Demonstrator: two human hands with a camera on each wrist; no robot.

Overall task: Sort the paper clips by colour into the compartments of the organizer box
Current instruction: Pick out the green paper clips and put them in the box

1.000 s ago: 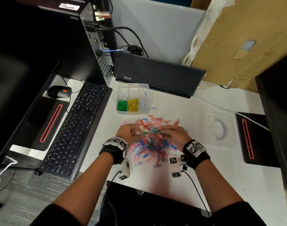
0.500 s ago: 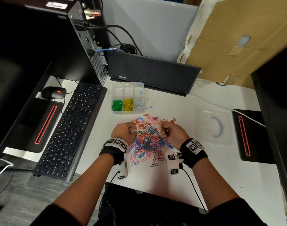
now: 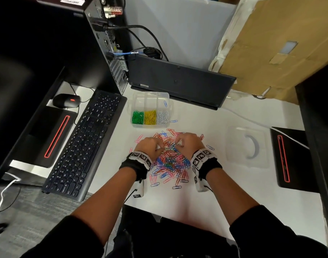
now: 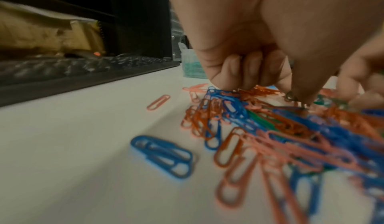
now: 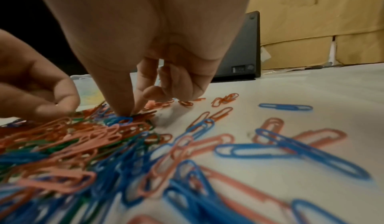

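left hand (image 3: 150,146): at 9 o'clock edge of the pile, fingers curled down into it, thumb and fingertips meeting on clips (image 4: 290,97); which clip it pinches, cannot tell
right hand (image 3: 187,143): at 3 o'clock side, thumb and index tip (image 5: 124,111) pressed together on a blue clip on top of the pile
vs 0.5 s ago: both hands sit lower on the clips and closer together; the right hand then was lifted with something small in its fingertips, now it is down in the heap
clip pile (image 3: 170,161): loose on the white desk (image 3: 215,192), orange, pink, blue and some green mixed; strays at 3 and 6 o'clock
organizer box (image 3: 150,95): 12 o'clock of the pile, apart from it, unchanged; near row holds green, yellow and white clips left to right; one blue clip in the far right compartment, one blue clip on the desk just beside its right corner
keyboard (image 3: 85,144): 9 o'clock, well apart
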